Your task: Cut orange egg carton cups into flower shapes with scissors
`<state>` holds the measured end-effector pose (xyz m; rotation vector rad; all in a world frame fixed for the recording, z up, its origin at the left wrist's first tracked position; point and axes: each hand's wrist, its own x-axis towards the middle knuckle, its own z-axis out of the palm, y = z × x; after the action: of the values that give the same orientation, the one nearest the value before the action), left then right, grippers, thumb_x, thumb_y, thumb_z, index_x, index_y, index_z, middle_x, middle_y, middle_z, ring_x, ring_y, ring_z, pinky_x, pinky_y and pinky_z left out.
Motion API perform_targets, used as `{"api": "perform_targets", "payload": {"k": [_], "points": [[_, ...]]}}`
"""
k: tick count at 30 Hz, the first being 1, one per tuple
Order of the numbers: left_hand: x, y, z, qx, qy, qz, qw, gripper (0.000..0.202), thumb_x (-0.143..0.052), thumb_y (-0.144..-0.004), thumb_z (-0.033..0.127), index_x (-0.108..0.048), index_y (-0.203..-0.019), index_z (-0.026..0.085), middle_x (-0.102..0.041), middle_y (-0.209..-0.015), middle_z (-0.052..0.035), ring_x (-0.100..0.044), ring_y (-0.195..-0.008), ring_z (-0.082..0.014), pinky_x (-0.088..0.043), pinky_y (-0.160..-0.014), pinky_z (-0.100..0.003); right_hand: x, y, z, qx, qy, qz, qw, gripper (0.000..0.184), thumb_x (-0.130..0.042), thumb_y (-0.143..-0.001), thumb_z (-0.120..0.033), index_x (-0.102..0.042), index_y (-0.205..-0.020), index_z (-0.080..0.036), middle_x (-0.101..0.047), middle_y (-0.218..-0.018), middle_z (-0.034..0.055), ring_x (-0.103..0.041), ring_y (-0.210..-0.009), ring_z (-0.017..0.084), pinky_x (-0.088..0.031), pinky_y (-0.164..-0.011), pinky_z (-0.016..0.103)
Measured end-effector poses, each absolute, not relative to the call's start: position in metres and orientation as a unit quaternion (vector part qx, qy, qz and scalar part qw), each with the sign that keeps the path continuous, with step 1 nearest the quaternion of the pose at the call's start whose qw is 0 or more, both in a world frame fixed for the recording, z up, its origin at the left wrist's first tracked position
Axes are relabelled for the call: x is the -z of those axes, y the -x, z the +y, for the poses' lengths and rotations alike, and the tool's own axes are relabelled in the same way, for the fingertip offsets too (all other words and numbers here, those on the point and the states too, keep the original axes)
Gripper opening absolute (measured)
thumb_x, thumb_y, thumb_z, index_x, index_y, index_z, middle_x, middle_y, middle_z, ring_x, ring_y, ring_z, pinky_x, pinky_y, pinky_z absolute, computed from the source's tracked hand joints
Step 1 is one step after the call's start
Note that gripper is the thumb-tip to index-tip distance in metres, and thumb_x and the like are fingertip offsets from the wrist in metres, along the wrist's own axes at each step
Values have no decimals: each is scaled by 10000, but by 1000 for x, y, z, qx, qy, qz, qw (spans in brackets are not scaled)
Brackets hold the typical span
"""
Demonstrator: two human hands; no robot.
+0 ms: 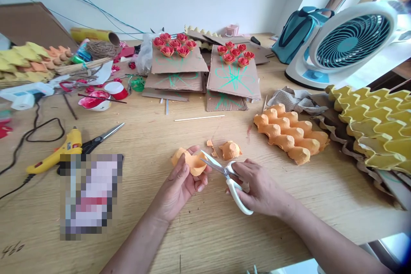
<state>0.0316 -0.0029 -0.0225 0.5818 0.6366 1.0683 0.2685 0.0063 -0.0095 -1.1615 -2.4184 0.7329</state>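
My left hand (180, 182) pinches an orange egg carton piece (196, 165) between thumb and fingers, its hollow side partly showing. In my right hand (261, 186) are white-handled scissors (238, 199), blades parted, with the tips at the right edge of that piece. Just beyond the blades a single cut orange cup (230, 150) rests on the table beside a few small orange scraps (211, 147). A larger orange egg carton section (290, 132) lies bumps up to the right.
Red paper flowers (175, 44) stand on stacked cardboard (180, 62) at the back. A white fan (349, 47) and yellow egg trays (369, 124) are at right. To the left lie a yellow glue gun (64, 147), black scissors (102, 136) and a pixelated object (96, 197). A thin stick (199, 117) lies mid-table.
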Motion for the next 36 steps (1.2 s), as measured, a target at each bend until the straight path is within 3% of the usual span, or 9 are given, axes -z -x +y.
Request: {"api": "perform_targets", "payload": {"k": [2,9,14,21,36], "points": [[24,-31,-3,-488,-269,297,775,478,-627,-917,495,-540,-1314,244,-706,-920,-68,-639,-711,-134,-466,-577,-216,10,-268,8,-229,402,-869,177,240,-546,-929,-366,-421,-785,-221,-568,-751,3,-470,-642,152,-347,-704,316],[22,-38,-6,-491,-256,329,765,416,-704,-836,547,-615,-1052,202,-643,-742,7,-534,-513,-66,-422,-470,-170,10,-266,8,-123,406,-890,168,132,-566,-861,-304,-473,-842,-213,-617,-847,48,-541,-763,208,-333,-742,345],[16,-42,-9,-458,-236,320,795,428,-643,-868,578,-620,-934,156,-610,-744,-7,-461,-488,-47,-395,-423,-153,14,-266,9,-79,416,-889,173,117,-565,-869,-296,-495,-851,-203,-635,-849,45,-559,-767,211,-322,-739,348],[15,-36,-7,-434,-224,273,829,275,-556,-965,428,-595,-963,156,-606,-833,-41,-478,-554,-64,-424,-437,-152,16,-269,9,-74,422,-881,203,96,-562,-869,-254,-491,-826,-206,-617,-789,29,-545,-707,193,-308,-701,329],[21,-36,-12,-394,-342,321,790,233,-499,-997,416,-537,-957,190,-554,-827,-1,-471,-555,-54,-431,-468,-174,11,-264,6,-65,445,-879,158,187,-585,-877,-375,-522,-882,-199,-621,-878,52,-546,-821,230,-317,-770,370]]}}
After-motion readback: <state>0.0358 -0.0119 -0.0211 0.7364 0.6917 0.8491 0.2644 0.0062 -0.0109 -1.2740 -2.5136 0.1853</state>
